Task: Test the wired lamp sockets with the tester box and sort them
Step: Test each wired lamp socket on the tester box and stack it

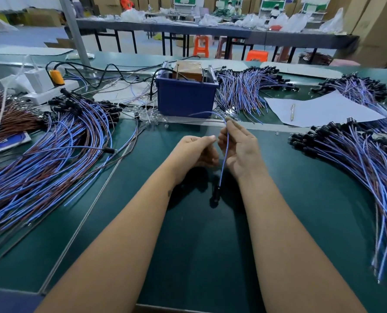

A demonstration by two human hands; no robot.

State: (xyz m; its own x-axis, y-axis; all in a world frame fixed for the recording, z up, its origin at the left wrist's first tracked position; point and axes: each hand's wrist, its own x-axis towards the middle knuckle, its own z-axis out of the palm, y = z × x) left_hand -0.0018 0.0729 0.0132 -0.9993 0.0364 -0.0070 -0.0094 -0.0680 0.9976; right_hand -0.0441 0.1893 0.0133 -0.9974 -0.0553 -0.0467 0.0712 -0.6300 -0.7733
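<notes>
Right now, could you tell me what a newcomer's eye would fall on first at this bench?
The two hands at centre: the right hand pinches a blue wire whose black socket dangles below, while the left hand curls beside it. Then the big fans of blue and brown wired sockets at the left and the right, and the blue tester box straight behind the hands.

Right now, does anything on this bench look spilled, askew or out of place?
Small clear glass bulbs lie scattered loose on the table at the front left of the blue bin, a few strayed further out, as if spilled. Nothing else stands out.
</notes>
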